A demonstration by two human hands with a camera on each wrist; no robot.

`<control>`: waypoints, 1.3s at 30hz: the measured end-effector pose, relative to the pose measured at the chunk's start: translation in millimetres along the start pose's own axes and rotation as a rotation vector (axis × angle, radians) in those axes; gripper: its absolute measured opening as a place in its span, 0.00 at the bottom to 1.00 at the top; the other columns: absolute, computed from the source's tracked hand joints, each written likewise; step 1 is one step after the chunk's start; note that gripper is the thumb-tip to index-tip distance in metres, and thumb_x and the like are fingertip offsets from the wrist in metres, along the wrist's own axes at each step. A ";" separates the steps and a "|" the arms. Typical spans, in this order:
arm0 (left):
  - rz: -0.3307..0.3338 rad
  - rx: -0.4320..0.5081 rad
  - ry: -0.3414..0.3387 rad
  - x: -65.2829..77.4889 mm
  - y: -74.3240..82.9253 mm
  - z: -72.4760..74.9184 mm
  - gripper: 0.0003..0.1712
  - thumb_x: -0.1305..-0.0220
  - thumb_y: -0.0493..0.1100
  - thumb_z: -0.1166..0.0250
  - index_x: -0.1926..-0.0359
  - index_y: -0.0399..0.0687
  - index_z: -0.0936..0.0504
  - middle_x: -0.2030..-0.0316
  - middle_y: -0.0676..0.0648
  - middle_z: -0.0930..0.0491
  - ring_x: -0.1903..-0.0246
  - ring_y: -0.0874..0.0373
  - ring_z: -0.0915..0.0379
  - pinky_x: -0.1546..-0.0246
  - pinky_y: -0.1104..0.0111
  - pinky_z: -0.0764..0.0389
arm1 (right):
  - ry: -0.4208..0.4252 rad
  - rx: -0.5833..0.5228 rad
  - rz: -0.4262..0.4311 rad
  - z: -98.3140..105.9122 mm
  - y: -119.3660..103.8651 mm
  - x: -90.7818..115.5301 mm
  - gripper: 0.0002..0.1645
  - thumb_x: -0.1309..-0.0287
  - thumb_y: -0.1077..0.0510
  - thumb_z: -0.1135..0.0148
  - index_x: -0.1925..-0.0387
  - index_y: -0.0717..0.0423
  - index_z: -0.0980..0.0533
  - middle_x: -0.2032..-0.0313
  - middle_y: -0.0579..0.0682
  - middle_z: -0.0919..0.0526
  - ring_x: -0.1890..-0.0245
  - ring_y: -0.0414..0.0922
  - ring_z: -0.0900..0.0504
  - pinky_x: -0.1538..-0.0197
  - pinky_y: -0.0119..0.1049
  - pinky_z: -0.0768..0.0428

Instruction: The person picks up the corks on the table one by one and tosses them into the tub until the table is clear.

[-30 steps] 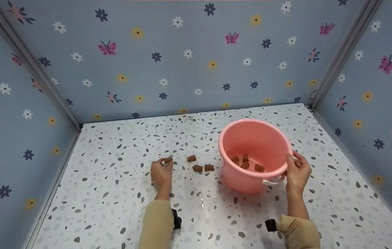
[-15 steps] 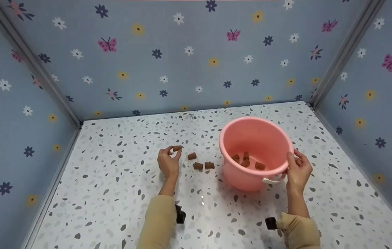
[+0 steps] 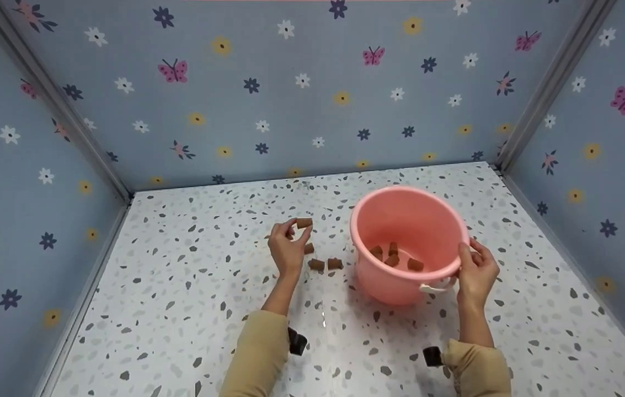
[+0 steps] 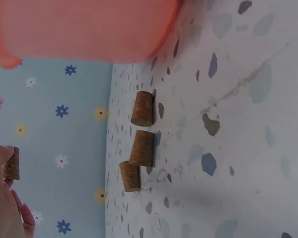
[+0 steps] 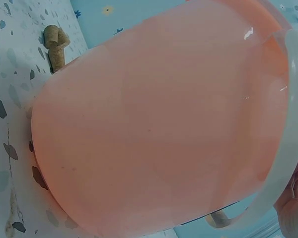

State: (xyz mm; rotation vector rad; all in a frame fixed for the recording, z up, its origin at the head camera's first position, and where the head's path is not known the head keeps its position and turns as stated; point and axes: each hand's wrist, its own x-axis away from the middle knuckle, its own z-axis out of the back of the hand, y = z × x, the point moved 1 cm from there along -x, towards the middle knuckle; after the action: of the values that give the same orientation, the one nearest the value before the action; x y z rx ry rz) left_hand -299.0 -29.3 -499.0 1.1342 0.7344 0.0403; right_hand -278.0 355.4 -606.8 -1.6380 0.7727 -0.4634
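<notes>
Between thumb and fingers, my left hand [image 3: 287, 248] pinches a brown tapered cork [image 3: 304, 223] raised above the table; the left wrist view shows this cork [image 4: 12, 164] too. Three more corks lie on the table just right of that hand, one [image 3: 335, 263] nearest the bucket and another [image 3: 316, 265] beside it; the third [image 3: 309, 248] is partly hidden by my hand. My right hand [image 3: 476, 274] grips the rim of a pink bucket [image 3: 395, 289], which leans a little toward me. Several corks [image 3: 392, 260] lie on the bucket's floor.
A white handle [image 5: 288, 134] hangs down the bucket's near side. The speckled white table [image 3: 180, 309] is bounded by a flowered blue back wall [image 3: 312, 110] and side walls [image 3: 593, 220]. Thin pale bits lie near the loose corks.
My left hand has lifted the cork off the table and carried it right and away from me, toward the bucket. The right hand and the bucket stay put.
</notes>
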 end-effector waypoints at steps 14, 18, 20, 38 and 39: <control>-0.118 0.174 -0.078 10.3 59.1 -9.9 0.16 0.57 0.41 0.28 0.66 0.37 0.18 0.80 0.41 0.33 0.78 0.57 0.39 0.76 0.70 0.39 | 0.012 -0.018 0.014 -0.7 0.0 0.4 0.27 0.59 0.47 0.31 0.56 0.53 0.23 0.73 0.60 0.23 0.83 0.47 0.25 0.87 0.32 0.28; -0.125 0.204 -0.123 14.3 73.1 -11.7 0.17 0.57 0.42 0.28 0.66 0.39 0.18 0.80 0.41 0.33 0.78 0.57 0.40 0.76 0.71 0.39 | 0.011 -0.010 0.024 -0.8 0.0 0.7 0.27 0.60 0.47 0.31 0.56 0.53 0.23 0.72 0.61 0.24 0.83 0.47 0.25 0.87 0.31 0.28; -0.131 0.219 -0.149 16.7 79.0 -12.8 0.16 0.57 0.42 0.28 0.66 0.39 0.18 0.80 0.42 0.34 0.78 0.56 0.40 0.77 0.72 0.40 | 0.006 -0.012 0.014 -0.8 -0.2 0.9 0.27 0.60 0.47 0.31 0.55 0.52 0.23 0.72 0.60 0.24 0.83 0.47 0.25 0.87 0.32 0.28; -0.170 0.091 -0.371 39.3 108.9 -33.8 0.23 0.60 0.44 0.27 0.61 0.37 0.19 0.71 0.47 0.33 0.75 0.56 0.33 0.76 0.76 0.31 | -0.026 -0.003 -0.063 -6.5 -34.3 19.2 0.26 0.56 0.50 0.33 0.52 0.53 0.25 0.73 0.56 0.22 0.82 0.44 0.23 0.83 0.33 0.25; -0.170 0.085 -0.378 40.1 109.4 -34.5 0.24 0.60 0.45 0.27 0.61 0.37 0.19 0.71 0.46 0.33 0.73 0.56 0.33 0.75 0.75 0.30 | -0.026 -0.008 -0.040 -5.3 -28.1 15.7 0.26 0.56 0.49 0.33 0.53 0.54 0.25 0.73 0.57 0.22 0.82 0.45 0.24 0.84 0.33 0.26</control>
State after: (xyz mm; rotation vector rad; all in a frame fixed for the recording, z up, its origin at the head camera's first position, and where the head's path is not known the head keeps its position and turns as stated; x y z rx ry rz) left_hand -251.3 63.1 -436.0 1.1149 0.4950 -0.3434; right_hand -264.1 342.6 -580.1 -1.6660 0.7242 -0.4673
